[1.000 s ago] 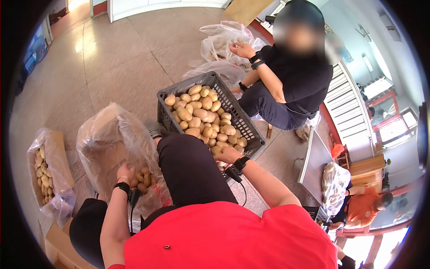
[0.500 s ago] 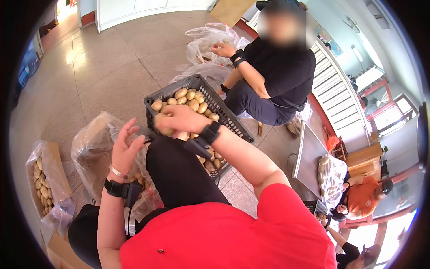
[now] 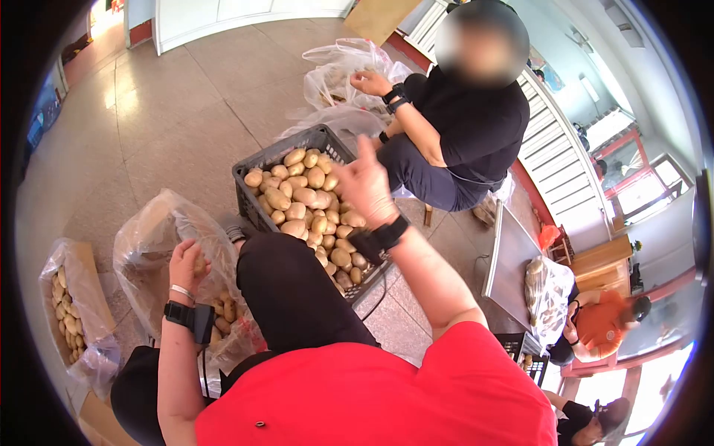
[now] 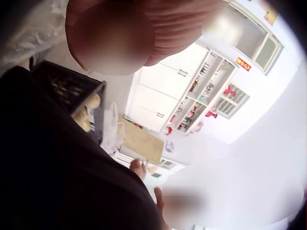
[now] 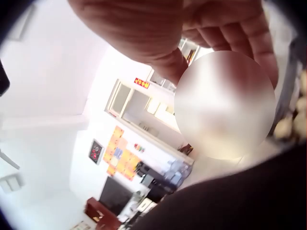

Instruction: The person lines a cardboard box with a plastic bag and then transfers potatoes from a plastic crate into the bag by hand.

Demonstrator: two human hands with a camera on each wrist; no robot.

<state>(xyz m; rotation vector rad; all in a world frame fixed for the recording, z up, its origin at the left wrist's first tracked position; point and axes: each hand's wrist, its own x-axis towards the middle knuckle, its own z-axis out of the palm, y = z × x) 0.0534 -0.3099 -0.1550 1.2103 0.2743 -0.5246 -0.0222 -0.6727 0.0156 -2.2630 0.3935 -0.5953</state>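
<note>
My left hand point(image 3: 189, 269) is raised over the clear-plastic-lined box point(image 3: 152, 230), its fingers curled round a potato point(image 3: 199, 263) that is mostly hidden by them. A blurred patch covers part of that hand in the left wrist view. Above the right side of a black crate point(image 3: 256, 209), my right hand point(image 3: 366, 186) is lifted with its index finger extended and holds nothing. Tan potatoes point(image 3: 296, 195) fill the crate. More potatoes point(image 3: 223, 311) lie in the lined box, below my left wrist.
Farther left stands a narrow plastic-lined box point(image 3: 97, 290) of potatoes. A person in black point(image 3: 476, 111) squats beyond the crate, next to clear plastic bags point(image 3: 346, 78). My bent knee point(image 3: 286, 286) comes between the lined box and the crate. A metal-topped table point(image 3: 513, 264) stands at right.
My right hand first takes a potato from the crate and carries it left, then swings back right without it. My left hand rises out of the lined box, opens, then curls round a potato.
</note>
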